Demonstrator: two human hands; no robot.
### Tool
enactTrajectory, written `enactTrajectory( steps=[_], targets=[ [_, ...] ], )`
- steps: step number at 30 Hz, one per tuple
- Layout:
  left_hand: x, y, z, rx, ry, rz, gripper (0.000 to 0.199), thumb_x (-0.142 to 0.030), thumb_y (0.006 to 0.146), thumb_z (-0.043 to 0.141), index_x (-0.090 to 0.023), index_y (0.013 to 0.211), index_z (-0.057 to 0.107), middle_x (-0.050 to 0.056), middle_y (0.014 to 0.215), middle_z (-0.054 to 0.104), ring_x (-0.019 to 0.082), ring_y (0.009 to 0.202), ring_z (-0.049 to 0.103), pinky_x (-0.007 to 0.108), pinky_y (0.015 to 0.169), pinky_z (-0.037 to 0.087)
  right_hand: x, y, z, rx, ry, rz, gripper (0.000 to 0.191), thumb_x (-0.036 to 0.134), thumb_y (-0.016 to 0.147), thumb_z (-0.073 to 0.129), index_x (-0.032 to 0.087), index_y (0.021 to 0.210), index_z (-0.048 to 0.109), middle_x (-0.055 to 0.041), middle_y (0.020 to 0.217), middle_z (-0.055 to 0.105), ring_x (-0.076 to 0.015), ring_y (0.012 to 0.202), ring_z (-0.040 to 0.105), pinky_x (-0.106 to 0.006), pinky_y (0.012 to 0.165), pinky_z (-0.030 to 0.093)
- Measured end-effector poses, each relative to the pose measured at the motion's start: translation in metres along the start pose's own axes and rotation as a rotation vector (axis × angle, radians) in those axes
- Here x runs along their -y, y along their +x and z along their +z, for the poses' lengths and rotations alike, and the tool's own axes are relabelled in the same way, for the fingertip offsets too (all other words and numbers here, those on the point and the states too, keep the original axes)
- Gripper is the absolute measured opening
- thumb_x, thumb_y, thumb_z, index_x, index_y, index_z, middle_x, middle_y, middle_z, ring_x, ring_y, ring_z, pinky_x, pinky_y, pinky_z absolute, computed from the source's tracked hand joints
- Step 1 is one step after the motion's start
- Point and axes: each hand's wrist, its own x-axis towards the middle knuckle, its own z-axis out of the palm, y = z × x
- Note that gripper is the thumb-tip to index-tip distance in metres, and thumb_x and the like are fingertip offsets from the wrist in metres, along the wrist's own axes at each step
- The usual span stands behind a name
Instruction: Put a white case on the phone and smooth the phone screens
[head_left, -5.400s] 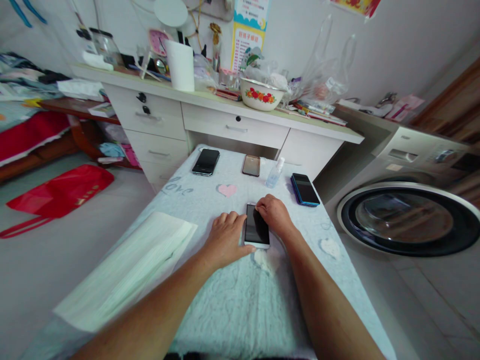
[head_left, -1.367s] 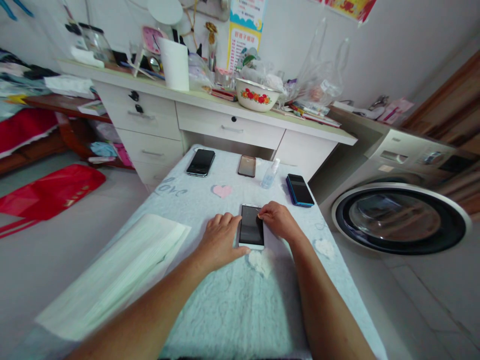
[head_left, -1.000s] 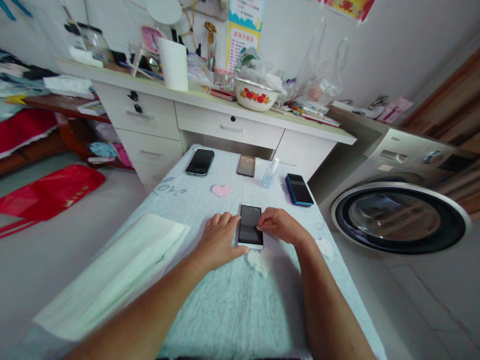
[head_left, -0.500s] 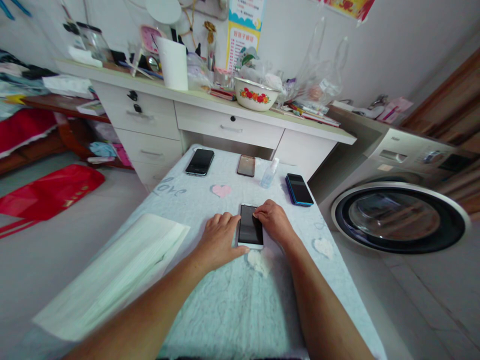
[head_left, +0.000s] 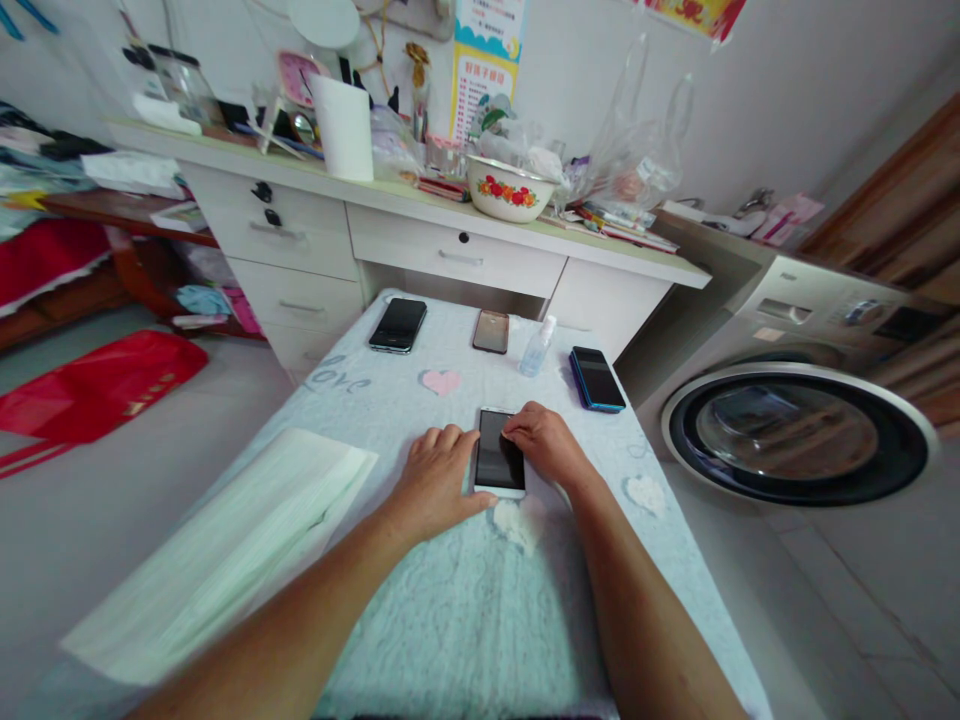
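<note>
"One pale folded sheet point(head_left: 232, 550) at the near left of the worktop point(head_left: 450, 620), then two hands busy with a phone. Anyone know what step this is?"

"Working over the screen, I'd guess. Left hand point(head_left: 436, 480) is spread, fingers by the phone's left edge and thumb out along the near edge, so I'd call that bracing. Right hand point(head_left: 546, 440) has its fingertips bunched together at the upper right of the glass."

"Pinching anything?"

"Can't tell, the fingers hide it. Either way, imo the next move calls for light pressure from the right while the left stops any sliding."

"And how's the white-bordered phone point(head_left: 499, 468) looking?"

"Flat, screen up, between the hands, just past the middle of the worktop. Glass is dark, so probably off. White strip shows best at the near end. Part of the upper right is covered, so no verdict on that bit."

"What's beyond it?"

"Blue-edged phone point(head_left: 598, 380) off to the right, clear spray bottle point(head_left: 535, 352) standing left of that, then a brownish case point(head_left: 491, 332), and a black phone point(head_left: 398, 325) far left. Neither hand touches those."
</note>
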Motion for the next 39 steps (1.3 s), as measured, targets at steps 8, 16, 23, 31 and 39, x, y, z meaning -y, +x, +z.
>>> enactTrajectory(
  steps=[8,16,23,31,39],
  targets=[
    [-0.001,-0.001,-0.001,0.003,0.000,0.002,0.071,-0.056,0.068,0.062,-0.022,0.127,0.041,0.008,0.114,0.051,0.028,0.105,0.044,0.039,0.091,0.033,0.005,-0.005,-0.010,0.184,0.154,-0.089,0.013,0.009,0.077,0.062,0.019,0.073,0.070,0.0007,0.072,0.060,-0.0108,0.070,0.055,-0.021,0.067,0.041],
    [0.001,0.000,0.001,-0.002,0.009,0.009,0.074,-0.057,0.068,0.062,-0.021,0.128,0.040,0.008,0.114,0.050,0.028,0.105,0.043,0.040,0.090,0.034,-0.004,-0.003,-0.003,0.043,0.158,0.040,0.011,0.012,0.077,0.062,0.019,0.077,0.070,-0.0002,0.076,0.060,-0.0111,0.073,0.056,-0.021,0.068,0.041],
    [-0.001,0.000,-0.003,0.010,0.003,0.007,0.072,-0.055,0.069,0.062,-0.022,0.129,0.039,0.008,0.116,0.050,0.028,0.106,0.043,0.040,0.092,0.033,-0.011,0.005,0.008,-0.122,0.001,0.119,0.014,0.016,0.081,0.059,0.020,0.083,0.072,-0.0013,0.080,0.057,-0.0115,0.073,0.054,-0.022,0.069,0.039],
    [-0.002,-0.001,-0.004,0.015,-0.005,-0.003,0.072,-0.055,0.068,0.063,-0.023,0.128,0.040,0.008,0.116,0.050,0.028,0.107,0.043,0.040,0.092,0.033,-0.016,0.009,0.009,-0.175,-0.112,0.203,0.018,0.020,0.086,0.053,0.018,0.087,0.071,-0.0038,0.084,0.058,-0.0133,0.080,0.054,-0.023,0.076,0.038],
    [0.000,0.000,0.000,0.002,-0.002,0.002,0.074,-0.055,0.068,0.064,-0.022,0.129,0.039,0.008,0.116,0.050,0.028,0.106,0.043,0.040,0.092,0.033,-0.016,0.005,-0.001,-0.100,-0.020,0.231,0.012,0.018,0.080,0.056,0.017,0.080,0.068,-0.0027,0.080,0.064,-0.0129,0.075,0.056,-0.022,0.071,0.038]
  ],
)
